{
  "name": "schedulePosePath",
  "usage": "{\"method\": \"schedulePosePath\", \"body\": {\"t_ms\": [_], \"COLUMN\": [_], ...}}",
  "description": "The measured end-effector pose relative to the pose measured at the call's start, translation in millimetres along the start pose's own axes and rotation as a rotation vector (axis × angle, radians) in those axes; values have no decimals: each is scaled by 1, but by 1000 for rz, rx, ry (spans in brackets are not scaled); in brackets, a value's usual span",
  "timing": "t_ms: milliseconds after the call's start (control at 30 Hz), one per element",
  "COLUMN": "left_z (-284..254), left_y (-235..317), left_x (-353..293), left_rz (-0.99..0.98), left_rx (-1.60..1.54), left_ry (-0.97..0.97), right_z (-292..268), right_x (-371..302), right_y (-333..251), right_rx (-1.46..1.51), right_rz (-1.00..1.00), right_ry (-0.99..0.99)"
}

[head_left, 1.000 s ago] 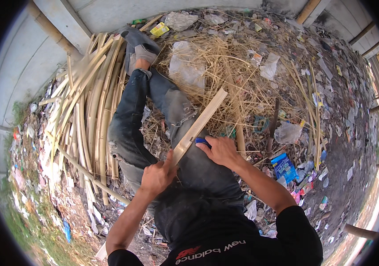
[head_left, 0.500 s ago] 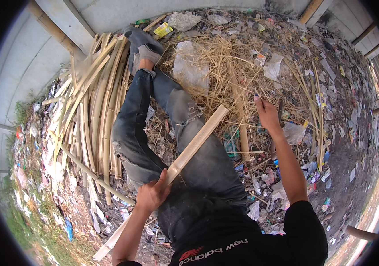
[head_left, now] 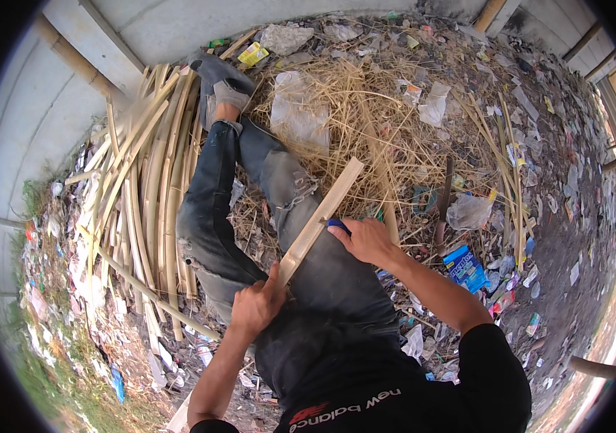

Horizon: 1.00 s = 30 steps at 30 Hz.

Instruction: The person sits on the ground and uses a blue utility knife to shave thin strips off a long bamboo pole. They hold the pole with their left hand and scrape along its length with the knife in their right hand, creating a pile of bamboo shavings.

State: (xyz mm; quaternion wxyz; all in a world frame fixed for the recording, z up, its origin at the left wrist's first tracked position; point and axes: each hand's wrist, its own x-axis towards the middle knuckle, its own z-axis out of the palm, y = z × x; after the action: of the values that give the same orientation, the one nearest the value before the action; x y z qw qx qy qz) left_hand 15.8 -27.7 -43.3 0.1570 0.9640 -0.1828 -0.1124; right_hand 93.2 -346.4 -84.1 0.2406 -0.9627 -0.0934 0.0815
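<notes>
A pale split bamboo strip (head_left: 333,193) lies slantwise over my thigh, its far end raised above the straw. My left hand (head_left: 256,307) is closed around the strip near my lap. Past that hand, the strip's near end (head_left: 179,416) shows beside my left forearm. In my right hand (head_left: 369,242) is a small blue-handled tool (head_left: 338,228), gripped between thumb and fingers. Its dark tip meets the strip's right edge, about midway along the far part; the shape of the tip is too small to make out.
Many bamboo strips (head_left: 153,180) are piled left of my legs. Straw-like shavings (head_left: 366,123) lie ahead. To my right are a long dark blade-like thing (head_left: 446,202), a blue packet (head_left: 465,268) and thin strips (head_left: 513,187). Litter covers the ground; a grey wall (head_left: 192,22) stands beyond.
My right hand has come down and left, bringing the blue-handled tool onto the strip. The strip has shifted slightly, and the blue packet and dark blade-like thing are more exposed.
</notes>
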Motion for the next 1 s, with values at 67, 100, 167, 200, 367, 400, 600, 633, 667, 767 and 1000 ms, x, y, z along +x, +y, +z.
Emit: {"method": "schedulePosePath", "body": {"t_ms": [67, 100, 167, 200, 367, 400, 600, 633, 667, 767, 1000], "left_z": [-8, -12, -24, -29, -7, -2, -26, -42, -57, -130, -260], "left_y": [1, 2, 3, 0, -35, -29, 0, 6, 6, 13, 22], "left_x": [-4, -7, -17, -21, -67, -62, -8, -6, -2, -4, -73], "left_rz": [-7, -9, -9, -4, 41, -3, -69, -90, 23, 276, 1368], "left_rx": [-20, -30, -25, -20, -86, -101, -107, -115, -84, -252, -917], "left_ry": [-16, -26, -72, -92, 21, -1, -96, -112, 16, 201, -459], "right_z": [-8, -12, -24, -33, -61, -64, -24, -14, -9, 0, -5], "right_x": [21, 28, 41, 50, 39, 41, 38, 41, 43, 39, 36], "right_y": [33, 46, 91, 131, 196, 169, 61, 58, 58, 54, 45], "right_rx": [43, 19, 94, 195, 164, 327, 801, 900, 938, 1052, 1208], "right_rz": [92, 167, 431, 613, 487, 486, 398, 407, 427, 482, 505], "right_ry": [116, 141, 133, 105, 490, 400, 143, 125, 147, 203, 232]}}
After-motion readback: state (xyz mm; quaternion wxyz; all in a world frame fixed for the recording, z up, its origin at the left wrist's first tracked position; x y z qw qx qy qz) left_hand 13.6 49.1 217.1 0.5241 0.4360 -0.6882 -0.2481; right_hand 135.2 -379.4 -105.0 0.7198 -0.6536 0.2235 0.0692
